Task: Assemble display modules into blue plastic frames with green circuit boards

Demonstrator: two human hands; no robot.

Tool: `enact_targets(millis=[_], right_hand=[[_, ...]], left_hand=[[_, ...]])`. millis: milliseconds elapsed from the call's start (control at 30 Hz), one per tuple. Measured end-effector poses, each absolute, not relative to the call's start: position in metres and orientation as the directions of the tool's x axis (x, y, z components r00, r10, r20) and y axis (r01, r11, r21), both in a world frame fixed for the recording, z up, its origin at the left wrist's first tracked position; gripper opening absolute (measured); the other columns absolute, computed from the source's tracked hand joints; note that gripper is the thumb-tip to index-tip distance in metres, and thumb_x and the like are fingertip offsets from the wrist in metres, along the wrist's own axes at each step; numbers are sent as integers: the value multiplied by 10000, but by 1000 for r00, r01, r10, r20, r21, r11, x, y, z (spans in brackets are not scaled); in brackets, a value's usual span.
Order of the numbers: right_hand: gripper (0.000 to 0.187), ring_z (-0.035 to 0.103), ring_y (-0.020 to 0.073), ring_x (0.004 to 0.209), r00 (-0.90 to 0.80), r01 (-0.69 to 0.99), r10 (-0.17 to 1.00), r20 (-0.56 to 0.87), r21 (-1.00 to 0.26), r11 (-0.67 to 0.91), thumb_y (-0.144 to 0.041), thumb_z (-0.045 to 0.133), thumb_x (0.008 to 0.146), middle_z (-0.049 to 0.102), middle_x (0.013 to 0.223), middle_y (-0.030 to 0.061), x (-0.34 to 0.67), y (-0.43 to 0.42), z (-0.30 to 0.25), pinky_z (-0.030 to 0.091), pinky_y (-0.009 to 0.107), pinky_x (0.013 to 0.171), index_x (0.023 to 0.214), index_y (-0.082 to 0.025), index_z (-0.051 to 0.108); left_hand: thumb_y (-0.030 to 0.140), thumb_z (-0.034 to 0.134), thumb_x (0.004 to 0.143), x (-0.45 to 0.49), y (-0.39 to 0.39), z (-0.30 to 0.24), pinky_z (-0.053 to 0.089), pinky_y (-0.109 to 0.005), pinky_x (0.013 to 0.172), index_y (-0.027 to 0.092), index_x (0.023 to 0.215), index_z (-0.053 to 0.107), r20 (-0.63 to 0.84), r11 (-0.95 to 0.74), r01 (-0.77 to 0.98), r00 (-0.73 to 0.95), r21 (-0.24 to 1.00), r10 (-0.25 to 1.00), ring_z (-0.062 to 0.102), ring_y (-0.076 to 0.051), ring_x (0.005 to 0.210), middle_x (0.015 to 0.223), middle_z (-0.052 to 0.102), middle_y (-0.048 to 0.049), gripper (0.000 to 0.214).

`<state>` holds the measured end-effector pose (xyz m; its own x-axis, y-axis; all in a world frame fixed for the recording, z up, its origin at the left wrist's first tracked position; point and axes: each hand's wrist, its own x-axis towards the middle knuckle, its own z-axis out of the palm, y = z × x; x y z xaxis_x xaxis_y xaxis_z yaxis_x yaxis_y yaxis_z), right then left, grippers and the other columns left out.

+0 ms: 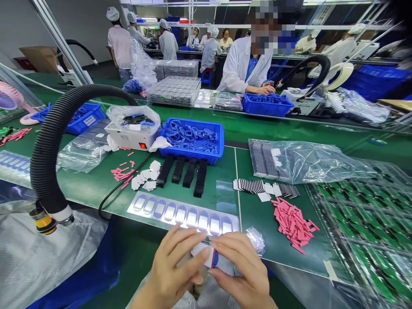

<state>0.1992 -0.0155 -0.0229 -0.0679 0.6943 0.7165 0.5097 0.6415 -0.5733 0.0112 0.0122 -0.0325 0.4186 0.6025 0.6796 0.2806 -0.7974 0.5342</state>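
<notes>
- The left hand (172,270) and right hand (241,270) are held together just above the near edge of the green desk (257,234).
- The fingers (189,241) of both hands are closed on a small white piece (201,253) with blue and red marks, gripping it from either side; part of it is hidden behind them.
- The small white piece is in the air between the hands, just below a silver sheet with oval windows (183,213), which lies flat on the desk.
- A scrap of crumpled clear plastic (255,240) lies just beside the right hand.
- A pile of pink strips (292,224) lies beyond it, next to a tray of green circuit boards (363,219).
- Further away on the desk are four black straps (183,175), white pads (144,177), and a blue crate (193,139) of blue parts.
- Across the desk, a co-worker's hands (265,89) rest beside another blue crate (267,105).
</notes>
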Motion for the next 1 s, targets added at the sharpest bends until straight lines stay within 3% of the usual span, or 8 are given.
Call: enact_targets(millis=[67,167,400,633,700,800,900,1000], right_hand=[[211,664,194,778,-95,503,730,676,-601,622,-326,630,863,727,842,64,200,-19,-26,544,326,669,1007,-174,652],[197,661,188,752,-128,520,777,617,-625,582,-351,620,867,720,825,50,200,-24,-29,535,321,664,982,-192,639],[229,666,163,700,-202,545,763,614,-577,608,-401,593,883,715,776,31,202,-33,-35,515,310,638,968,-188,589],[304,694,173,783,-233,558,779,582,-576,597,-461,575,881,743,862,42,217,-35,-40,559,301,686,1025,-195,603],[344,698,193,903,-208,651,786,582,-517,555,-439,535,910,746,974,77,223,-26,-39,576,314,752,1130,-182,592],[385,653,262,1082,-240,830,796,556,-307,465,-329,524,928,676,1192,143,225,-9,-45,578,412,837,1260,-135,546],[322,655,279,1084,-404,847,750,524,-95,522,-232,444,959,671,1206,130,221,1,-59,585,462,839,1223,-116,587],[327,658,244,1085,-463,821,699,545,-33,570,-145,452,946,689,1181,99,222,-3,-70,583,423,863,1246,-138,582]], left_hand=[[247,667,815,3,16,-24,428,-382,1046,314,1287,550,596,-822,310,574,477,562,676,-230,1067,1146,728,-66,491],[109,727,737,1,17,-10,511,-336,945,288,1336,492,496,-826,254,698,503,517,696,-256,1021,1135,717,-105,668],[117,709,755,3,13,-7,529,-331,911,227,1363,465,503,-892,202,765,405,402,699,-252,1009,1103,727,-128,665],[112,678,787,6,2,-29,538,-322,912,237,1278,565,531,-863,310,689,399,493,719,-224,964,1041,763,-100,520],[89,693,769,3,-1,-37,542,-314,909,242,1296,546,507,-830,324,672,454,540,713,-222,981,1060,757,-105,568],[91,700,762,-4,-7,-45,581,-282,831,294,1266,570,484,-683,278,531,675,695,727,-230,942,1057,758,-93,559],[212,688,794,-13,-17,-48,598,-255,783,324,1105,697,394,-453,243,255,858,883,743,-236,882,1000,775,-71,331],[305,672,805,-25,-26,-51,594,-242,796,323,984,757,247,-255,262,64,931,967,745,-234,872,960,784,-57,198]])
